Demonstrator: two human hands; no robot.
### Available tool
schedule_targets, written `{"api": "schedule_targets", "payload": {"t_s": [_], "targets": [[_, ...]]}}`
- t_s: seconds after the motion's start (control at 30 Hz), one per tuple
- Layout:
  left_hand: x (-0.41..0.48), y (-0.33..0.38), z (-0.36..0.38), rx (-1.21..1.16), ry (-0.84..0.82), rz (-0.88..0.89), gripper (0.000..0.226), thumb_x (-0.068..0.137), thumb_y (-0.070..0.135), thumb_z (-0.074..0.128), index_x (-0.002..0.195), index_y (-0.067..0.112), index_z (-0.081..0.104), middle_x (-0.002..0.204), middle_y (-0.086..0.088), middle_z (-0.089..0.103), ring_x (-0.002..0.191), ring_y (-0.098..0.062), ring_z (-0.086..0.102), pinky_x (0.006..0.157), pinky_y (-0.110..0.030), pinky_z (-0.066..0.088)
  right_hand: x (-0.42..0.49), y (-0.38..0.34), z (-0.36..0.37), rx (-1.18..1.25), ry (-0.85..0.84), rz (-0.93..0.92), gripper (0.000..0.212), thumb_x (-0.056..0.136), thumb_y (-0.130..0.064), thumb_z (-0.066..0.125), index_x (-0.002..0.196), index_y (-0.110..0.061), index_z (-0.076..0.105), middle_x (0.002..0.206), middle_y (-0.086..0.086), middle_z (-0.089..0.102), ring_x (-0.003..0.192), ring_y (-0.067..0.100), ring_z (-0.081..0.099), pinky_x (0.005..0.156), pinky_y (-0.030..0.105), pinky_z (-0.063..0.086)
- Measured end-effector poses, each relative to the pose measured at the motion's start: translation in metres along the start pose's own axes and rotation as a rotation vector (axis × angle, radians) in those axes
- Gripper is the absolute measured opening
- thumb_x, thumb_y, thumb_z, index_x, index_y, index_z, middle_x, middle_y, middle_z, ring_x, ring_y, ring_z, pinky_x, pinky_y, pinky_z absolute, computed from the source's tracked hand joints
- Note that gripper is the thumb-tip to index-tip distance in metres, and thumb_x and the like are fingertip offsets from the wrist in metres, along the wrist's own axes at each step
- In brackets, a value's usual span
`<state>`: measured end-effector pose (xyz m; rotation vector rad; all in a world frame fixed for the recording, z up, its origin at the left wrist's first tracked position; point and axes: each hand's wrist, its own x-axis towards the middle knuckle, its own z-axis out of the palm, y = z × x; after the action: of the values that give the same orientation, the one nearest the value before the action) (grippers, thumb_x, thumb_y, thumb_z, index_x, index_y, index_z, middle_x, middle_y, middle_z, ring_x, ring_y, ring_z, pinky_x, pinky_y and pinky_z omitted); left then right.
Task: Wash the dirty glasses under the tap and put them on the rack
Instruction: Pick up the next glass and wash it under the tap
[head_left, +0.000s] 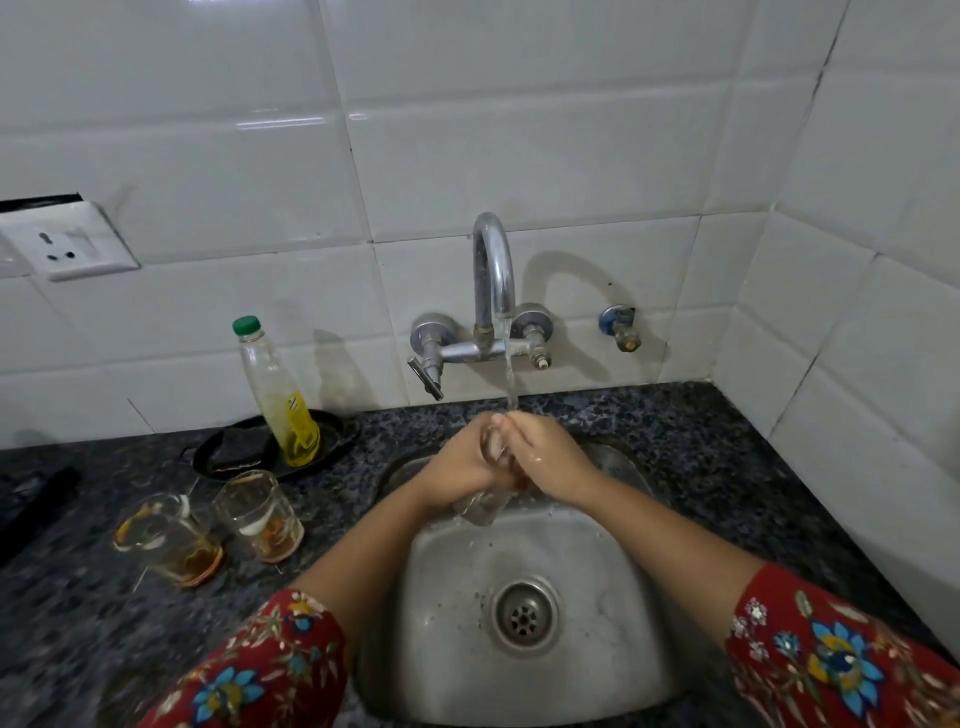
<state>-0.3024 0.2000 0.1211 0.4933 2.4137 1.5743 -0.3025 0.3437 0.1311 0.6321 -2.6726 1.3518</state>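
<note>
Both forearms reach forward over the sink (519, 670), meeting under the tap (493, 280). Red flowered sleeves cover the arms to the elbow.

Left hand (465, 467): wrist straight, fingers curled round the body of a clear glass (483, 506), gripping it from the left. The glass tilts, its base hanging below the hand above the basin.

Right hand (553, 457): wet, fingers bent down onto the upper end of the same glass and closed against it. Whether the fingertips go inside the rim cannot be told; the hands hide that part.

The stream of water (510, 379) runs from the spout and lands where the two hands meet.

On the counter (62, 613), left of the sink, stand two more glasses, upright and close together: the inner glass (260, 514) near the sink edge, the outer glass (166, 540) just beside it. Both carry brown residue at the bottom.

Behind them, a bottle (278, 389) with a green cap and yellow liquid stands on a black plate (228, 452).
</note>
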Motion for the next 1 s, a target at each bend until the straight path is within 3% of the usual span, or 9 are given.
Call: {"api": "schedule_targets", "payload": {"t_s": [0.07,0.13,0.2,0.3,0.4,0.5,0.63,0.8,1.0], "targets": [[0.005,-0.003,-0.009,-0.053,-0.028,-0.033,0.054,0.058,0.014,0.078,0.108,0.01,0.056,0.101,-0.01,0.067,0.099,-0.029,0.066,0.093,-0.05,0.052,-0.006,0.006,0.0,0.083,0.017,-0.04,0.036,0.101,-0.025,0.041,0.068,-0.033,0.05,0.064,-0.013,0.055,0.061,0.002,0.054,0.062,0.024,0.042],[0.004,0.001,-0.003,0.114,0.004,-0.051,0.065,0.057,0.03,0.076,0.114,0.012,0.053,0.104,-0.006,0.066,0.1,-0.027,0.066,0.091,-0.049,0.052,-0.006,0.01,0.007,0.127,0.111,0.012,0.039,0.101,-0.027,0.042,0.063,-0.03,0.051,0.061,-0.01,0.056,0.059,0.007,0.056,0.064,0.034,0.047],[0.0,0.006,0.007,0.355,-0.006,-0.085,0.074,0.063,0.036,0.076,0.126,0.013,0.045,0.103,-0.001,0.066,0.093,-0.021,0.065,0.083,-0.04,0.054,-0.001,0.007,0.015,0.151,0.16,0.184,0.049,0.101,-0.034,0.038,0.057,-0.021,0.053,0.057,-0.001,0.058,0.06,0.019,0.06,0.069,0.038,0.05],[-0.01,0.007,0.016,0.583,-0.068,-0.161,0.083,0.072,0.04,0.076,0.139,0.014,0.034,0.113,-0.005,0.063,0.099,-0.024,0.062,0.078,-0.032,0.047,0.001,0.001,0.019,0.25,0.003,0.539,0.048,0.102,-0.033,0.035,0.061,-0.015,0.052,0.056,0.002,0.054,0.054,0.017,0.052,0.06,0.029,0.042],[-0.019,-0.01,0.011,0.108,-0.124,-0.339,0.065,0.068,0.042,0.074,0.119,0.003,0.061,0.101,-0.013,0.065,0.089,-0.023,0.063,0.082,-0.044,0.05,-0.004,0.001,0.022,0.34,-0.129,0.655,0.025,0.097,-0.015,0.044,0.081,-0.01,0.061,0.062,0.001,0.054,0.051,0.007,0.051,0.049,0.021,0.038],[-0.033,-0.024,0.014,-0.647,-0.124,-0.669,0.039,0.083,0.038,0.068,0.099,0.002,0.068,0.087,-0.016,0.065,0.073,-0.024,0.062,0.071,-0.038,0.056,-0.005,0.006,0.029,0.309,-0.175,0.683,0.015,0.089,-0.015,0.052,0.085,-0.015,0.067,0.083,0.005,0.064,0.075,0.016,0.058,0.069,0.029,0.045],[-0.023,-0.034,0.031,-1.417,0.208,-0.766,0.044,0.09,0.042,0.061,0.103,-0.001,0.066,0.08,-0.024,0.07,0.08,-0.031,0.065,0.064,-0.038,0.06,-0.002,0.001,0.032,0.212,-0.222,0.63,0.025,0.096,-0.021,0.04,0.08,-0.018,0.06,0.09,0.008,0.063,0.08,0.02,0.057,0.074,0.031,0.042],[0.007,0.003,0.039,-1.592,0.344,-0.721,0.058,0.097,0.051,0.045,0.099,-0.004,0.061,0.08,-0.025,0.069,0.083,-0.034,0.061,0.086,-0.042,0.047,0.004,-0.004,0.015,0.009,0.072,0.51,0.041,0.102,-0.034,0.029,0.118,-0.011,0.06,0.122,0.011,0.063,0.112,0.029,0.058,0.093,0.038,0.045],[0.023,0.029,0.035,-1.636,0.383,-0.692,0.061,0.098,0.053,0.042,0.117,-0.002,0.059,0.082,-0.026,0.064,0.081,-0.036,0.059,0.075,-0.045,0.048,-0.01,-0.007,0.007,-0.148,0.174,0.077,0.04,0.102,-0.026,0.032,0.138,-0.01,0.042,0.132,0.011,0.054,0.12,0.023,0.051,0.098,0.032,0.041]]}}
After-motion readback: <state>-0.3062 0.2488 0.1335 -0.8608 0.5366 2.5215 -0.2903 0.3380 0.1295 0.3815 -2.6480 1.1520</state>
